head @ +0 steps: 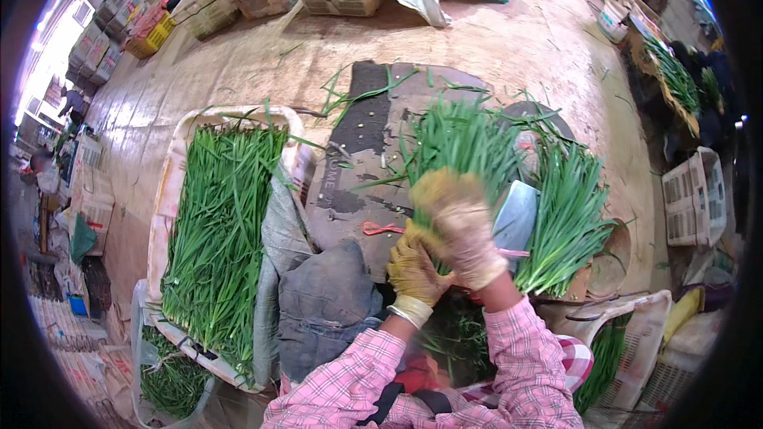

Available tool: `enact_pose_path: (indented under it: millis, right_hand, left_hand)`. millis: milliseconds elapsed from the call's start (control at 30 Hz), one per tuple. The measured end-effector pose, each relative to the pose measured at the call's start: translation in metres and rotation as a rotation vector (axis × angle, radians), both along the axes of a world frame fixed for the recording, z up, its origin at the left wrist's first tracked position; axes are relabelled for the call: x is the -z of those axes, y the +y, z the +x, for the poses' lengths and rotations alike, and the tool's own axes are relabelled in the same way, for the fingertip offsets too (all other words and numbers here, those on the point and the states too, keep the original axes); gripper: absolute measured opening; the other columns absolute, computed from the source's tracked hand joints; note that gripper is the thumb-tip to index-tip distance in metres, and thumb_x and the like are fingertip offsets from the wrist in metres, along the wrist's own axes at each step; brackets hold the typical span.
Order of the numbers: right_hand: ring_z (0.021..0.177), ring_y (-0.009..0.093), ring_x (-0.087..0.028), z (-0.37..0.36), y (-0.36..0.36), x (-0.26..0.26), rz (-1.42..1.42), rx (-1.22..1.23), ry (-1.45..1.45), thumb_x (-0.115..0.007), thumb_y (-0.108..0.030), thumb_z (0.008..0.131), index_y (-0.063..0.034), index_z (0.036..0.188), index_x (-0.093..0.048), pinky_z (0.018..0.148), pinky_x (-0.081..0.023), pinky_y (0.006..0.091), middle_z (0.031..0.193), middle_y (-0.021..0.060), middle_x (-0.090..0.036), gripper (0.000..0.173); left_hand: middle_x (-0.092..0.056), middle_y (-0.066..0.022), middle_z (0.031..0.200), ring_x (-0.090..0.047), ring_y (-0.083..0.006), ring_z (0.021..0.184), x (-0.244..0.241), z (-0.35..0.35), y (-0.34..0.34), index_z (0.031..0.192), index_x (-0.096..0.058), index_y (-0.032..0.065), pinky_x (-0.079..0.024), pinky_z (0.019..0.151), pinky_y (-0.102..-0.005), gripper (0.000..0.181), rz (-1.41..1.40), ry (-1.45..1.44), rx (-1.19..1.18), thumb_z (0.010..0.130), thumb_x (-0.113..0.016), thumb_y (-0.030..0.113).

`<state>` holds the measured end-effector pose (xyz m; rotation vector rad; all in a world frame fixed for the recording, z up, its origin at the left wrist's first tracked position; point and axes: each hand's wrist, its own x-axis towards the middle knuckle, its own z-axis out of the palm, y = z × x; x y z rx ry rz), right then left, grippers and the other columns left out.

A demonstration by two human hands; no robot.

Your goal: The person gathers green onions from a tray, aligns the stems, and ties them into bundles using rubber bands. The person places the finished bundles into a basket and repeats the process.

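Note:
My left hand (415,265), in a yellowed work glove, closes around the lower end of a bunch of long green leafy stalks (468,137). Blurred by motion, my gloved right hand (462,220) lies across the same bunch, just above the left one; whether its fingers grip the stalks is unclear. A broad cleaver blade (515,214) rests right of my hands, against a second pile of green stalks (566,208). A red band (381,228) lies on the dark mat (357,202). The stalk ends between my hands are hidden.
A white plastic crate (161,214) full of green stalks stands at left, a grey woven cloth (280,238) over its edge. Below it is a bag of trimmings (173,375). Another crate (644,339) stands at lower right. More crates line the floor (506,30), and a person (73,102) is far left.

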<state>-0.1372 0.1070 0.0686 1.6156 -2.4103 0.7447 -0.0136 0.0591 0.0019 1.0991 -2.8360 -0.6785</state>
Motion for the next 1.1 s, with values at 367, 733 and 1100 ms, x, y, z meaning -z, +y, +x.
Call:
enact_pose_path:
  millis: [367,733,1100]
  right_hand:
    - [0.14,0.03,-0.032,-0.04,-0.029,0.08,0.294,0.081,-0.174,-0.057,-0.039,0.088,-0.0222,0.134,-0.057,0.117,-0.015,0.048,0.145,0.0077,-0.046,0.049]
    - [0.141,0.033,-0.029,-0.035,-0.047,0.043,0.637,0.136,0.022,-0.061,-0.041,0.086,-0.0217,0.141,-0.048,0.115,-0.016,0.0519,0.153,0.0104,-0.035,0.06]
    - [0.122,0.035,-0.051,-0.004,-0.077,-0.01,0.163,0.019,-0.067,-0.07,-0.033,0.084,-0.0086,0.118,-0.064,0.107,-0.035,0.0448,0.132,0.0184,-0.056,0.043]
  left_hand:
    - [-0.052,-0.0102,0.113,-0.056,-0.0258,0.096,-0.012,-0.002,-0.006,0.146,-0.026,-0.0018,-0.05,0.07,-0.0427,0.118,0.042,-0.108,-0.024,0.062,-0.076,0.063]
    - [-0.037,-0.0161,0.147,-0.054,-0.0256,0.11,0.051,-0.029,0.02,0.149,-0.02,-0.0012,-0.048,0.084,-0.0459,0.12,-0.206,0.004,-0.252,0.058,-0.083,0.044]
    - [-0.028,-0.0251,0.151,-0.029,-0.0402,0.14,-0.096,0.058,-0.043,0.145,-0.027,-0.0051,-0.036,0.105,-0.0527,0.11,0.324,0.116,0.139,0.066,-0.079,0.049]
